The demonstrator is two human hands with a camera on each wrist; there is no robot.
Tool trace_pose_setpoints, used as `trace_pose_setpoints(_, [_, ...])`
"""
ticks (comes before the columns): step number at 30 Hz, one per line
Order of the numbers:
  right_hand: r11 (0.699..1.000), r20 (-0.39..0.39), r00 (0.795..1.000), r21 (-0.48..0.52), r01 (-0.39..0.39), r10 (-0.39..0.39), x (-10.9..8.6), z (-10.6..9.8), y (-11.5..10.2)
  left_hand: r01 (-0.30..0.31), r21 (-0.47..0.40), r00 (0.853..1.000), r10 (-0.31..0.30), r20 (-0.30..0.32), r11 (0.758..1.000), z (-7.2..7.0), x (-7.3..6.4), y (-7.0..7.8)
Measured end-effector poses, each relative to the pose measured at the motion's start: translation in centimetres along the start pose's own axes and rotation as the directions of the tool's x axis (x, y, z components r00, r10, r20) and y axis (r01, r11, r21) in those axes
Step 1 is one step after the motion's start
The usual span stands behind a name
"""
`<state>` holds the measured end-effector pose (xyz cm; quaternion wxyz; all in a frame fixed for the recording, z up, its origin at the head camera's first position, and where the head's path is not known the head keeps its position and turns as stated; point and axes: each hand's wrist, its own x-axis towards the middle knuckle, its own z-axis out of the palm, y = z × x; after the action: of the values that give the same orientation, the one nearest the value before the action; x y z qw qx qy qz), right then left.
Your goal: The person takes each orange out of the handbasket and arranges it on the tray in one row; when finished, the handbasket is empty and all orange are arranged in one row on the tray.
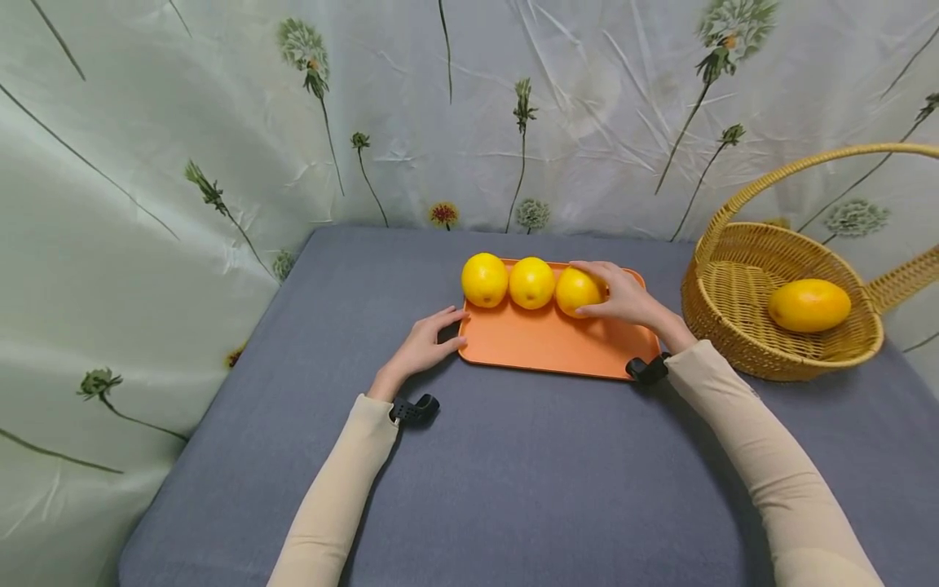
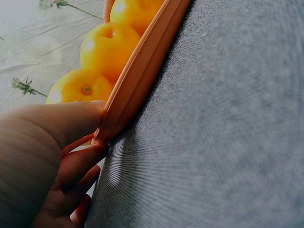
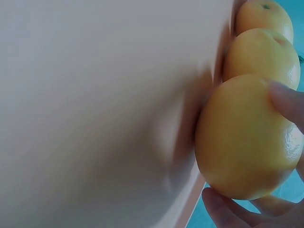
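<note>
Along the far side of an orange tray (image 1: pixel 543 346), three oranges stand in a row. My right hand (image 1: pixel 619 295) grips the rightmost orange (image 1: pixel 575 292), with thumb and fingers around its sides. That orange (image 3: pixel 247 137) sits within the tray's outline, beside the middle orange (image 1: pixel 531 283). The leftmost orange (image 1: pixel 484 280) is at the tray's far left corner. At the tray's left edge my left hand (image 1: pixel 424 342) rests with thumb and fingers spread, their tips touching the rim. In the left wrist view its thumb (image 2: pixel 78 118) lies against the rim.
To the right stands a wicker basket (image 1: pixel 722 330) with a tall arched handle, an oval yellow-orange fruit (image 1: pixel 809 306) inside it. A grey cloth (image 1: pixel 513 473) covers the table. Behind hangs a pale curtain (image 1: pixel 440 122) printed with dandelions.
</note>
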<state>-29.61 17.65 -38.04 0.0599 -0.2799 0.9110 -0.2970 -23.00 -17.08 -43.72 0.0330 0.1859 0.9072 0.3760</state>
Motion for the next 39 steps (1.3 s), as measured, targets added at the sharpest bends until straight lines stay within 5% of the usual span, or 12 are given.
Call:
trace_pose_setpoints(23, [0.999,-0.023,1.000,0.051,0.002,-0.001,0.0,-0.2,-0.1,0.001,0.005,1.000,-0.001,-0.007,1.000,0.0,0.0,-0.1])
trace_pose_setpoints(39, [1.000,-0.051,0.999,-0.003,0.001,-0.001,-0.8,-1.0,0.2,0.004,0.007,1.000,-0.004,-0.003,1.000,0.0,0.0,0.1])
